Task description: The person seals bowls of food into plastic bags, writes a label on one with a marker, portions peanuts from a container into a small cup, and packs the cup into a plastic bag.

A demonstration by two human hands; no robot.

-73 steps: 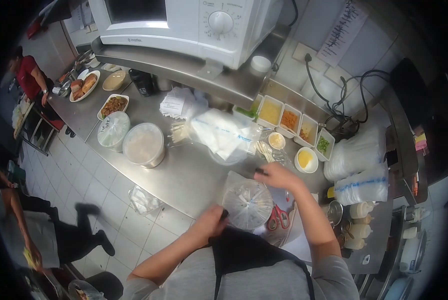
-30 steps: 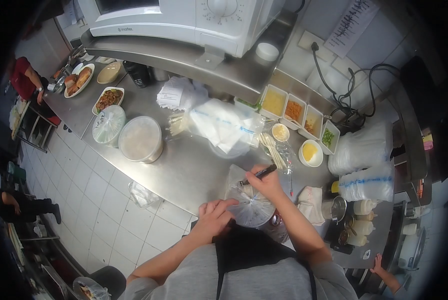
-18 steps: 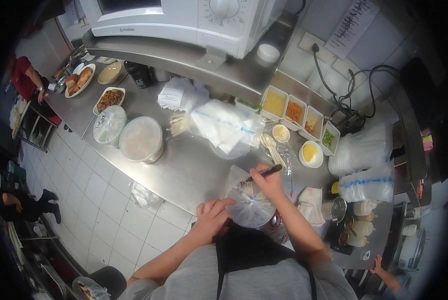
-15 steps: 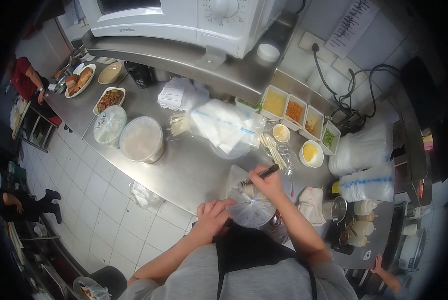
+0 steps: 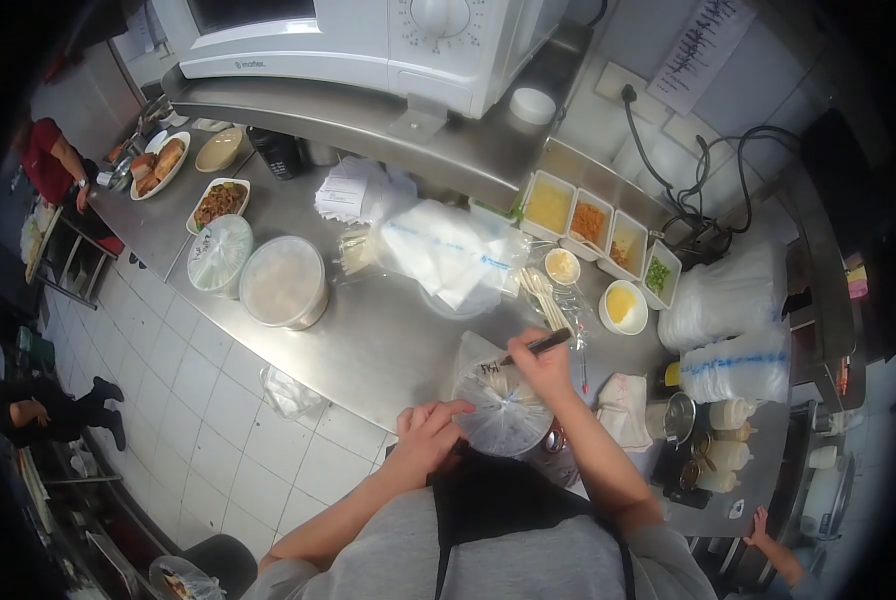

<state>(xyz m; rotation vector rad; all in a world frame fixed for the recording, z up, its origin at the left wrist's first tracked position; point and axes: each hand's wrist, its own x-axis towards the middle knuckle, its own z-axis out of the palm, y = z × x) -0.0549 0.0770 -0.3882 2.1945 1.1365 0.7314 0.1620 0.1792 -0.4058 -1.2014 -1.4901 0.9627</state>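
My right hand (image 5: 540,366) pinches a black marker pen (image 5: 552,341) above a round container wrapped in clear plastic (image 5: 506,425). Dark handwritten letters show on the plastic near the pen's lower end. My left hand (image 5: 428,436) holds the wrapped container at its left side, with the index finger laid on the plastic and the other fingers curled. The container stands at the counter's near edge, close to my black apron (image 5: 488,500); what is inside it is hard to make out.
Left on the steel counter (image 5: 368,350) stand a lidded tub (image 5: 283,282) and a bag-wrapped container (image 5: 220,257). Ahead lies a pack of plastic bags (image 5: 448,250). Food trays (image 5: 588,221), a yellow-filled bowl (image 5: 623,307) and squeeze bottles (image 5: 730,455) line the right. A microwave (image 5: 348,50) sits overhead.
My right hand and the marker have shifted slightly right, and more lettering is visible on the plastic. My left hand keeps its place on the container.
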